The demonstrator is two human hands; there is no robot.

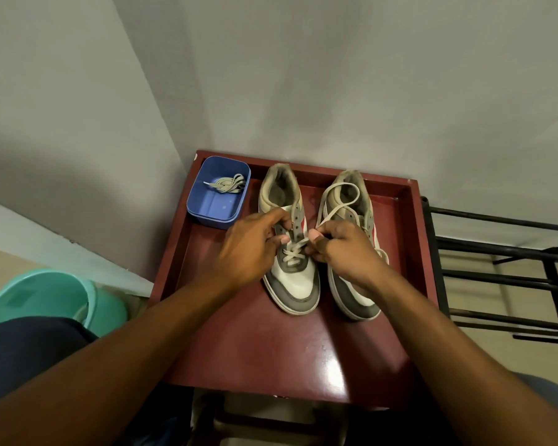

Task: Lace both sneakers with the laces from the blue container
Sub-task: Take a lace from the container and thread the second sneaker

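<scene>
Grey-walled corner, maroon table point(255, 349). My right hand point(345, 249) has its grip clamped on the working lace point(295, 249), pinched just beside the eyelets. My left hand point(252, 249) is curled on the eyelet flap of the first sneaker point(298, 284), thumb by the lace; can't tell if it pinches a lace end too.

Progress, my read: early. Only the lowest eyelets carry crossings and the upper ones are empty. The lace's slack loops over the opening of the second sneaker point(355, 297), just beside the first and bare of lacing. The spare lace point(227, 185) lies bundled in the blue container point(213, 220) at the table's far left corner.

Around: teal bucket point(45, 300) off the table's left edge, black rack point(512, 268) off its right edge.

In the way: the slack could snag on the second sneaker's collar, and my hands hide some eyelets.
</scene>
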